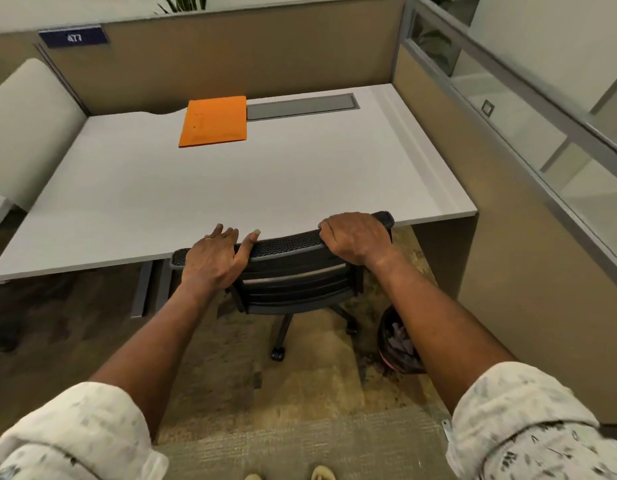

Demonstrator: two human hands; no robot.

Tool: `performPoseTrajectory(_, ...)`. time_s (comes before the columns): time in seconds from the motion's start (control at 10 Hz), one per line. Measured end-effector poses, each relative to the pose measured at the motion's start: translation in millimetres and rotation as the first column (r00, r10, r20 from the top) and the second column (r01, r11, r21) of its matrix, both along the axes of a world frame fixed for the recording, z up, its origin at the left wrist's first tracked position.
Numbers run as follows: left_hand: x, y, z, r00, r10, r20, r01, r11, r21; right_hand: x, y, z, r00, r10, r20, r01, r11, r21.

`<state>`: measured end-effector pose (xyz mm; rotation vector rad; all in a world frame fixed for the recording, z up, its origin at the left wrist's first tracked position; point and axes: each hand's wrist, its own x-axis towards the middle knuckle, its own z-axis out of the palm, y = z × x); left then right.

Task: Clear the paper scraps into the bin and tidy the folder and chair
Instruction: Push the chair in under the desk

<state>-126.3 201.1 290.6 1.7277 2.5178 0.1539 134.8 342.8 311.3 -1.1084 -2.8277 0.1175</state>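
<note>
A black mesh-backed office chair stands tucked under the front edge of the white desk. My left hand rests over the left end of the backrest's top rail, fingers draped forward. My right hand is curled around the right end of the same rail. An orange folder lies flat and closed at the back of the desk. On the floor to the right of the chair stands a dark bin with paper scraps inside, partly hidden by my right forearm.
Tan cubicle partitions close the desk at the back and right. A grey cable tray lid sits beside the folder. A pale cushioned seat stands at the left. The chair's wheeled base rests on carpet.
</note>
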Motion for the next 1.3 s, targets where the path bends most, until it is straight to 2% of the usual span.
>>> performPoseTrajectory(0.4,-7,31,-6,0.996,-0.042,-0.073,0.043,0.999,0.018,-4,22,-13,1.0,-0.007,0.003,0.007,1.0,0.018)
performPoseTrajectory(0.5,-5,31,-5,0.997,-0.041,-0.059,0.041,0.999,-0.001,-2,19,-13,0.999,-0.03,-0.014,0.029,0.999,-0.016)
performPoseTrajectory(0.8,-5,30,-4,0.999,-0.032,-0.015,0.032,0.999,-0.001,-4,15,-13,0.997,-0.029,-0.066,0.031,0.999,0.042)
performPoseTrajectory(1.2,-15,37,9,0.983,-0.139,0.123,0.142,0.99,-0.01,-9,8,12,0.999,-0.052,-0.017,0.052,0.999,-0.015)
performPoseTrajectory(1.3,-20,47,19,0.975,-0.181,0.127,0.186,0.982,-0.03,-16,16,21,0.996,-0.058,-0.07,0.056,0.998,-0.033)
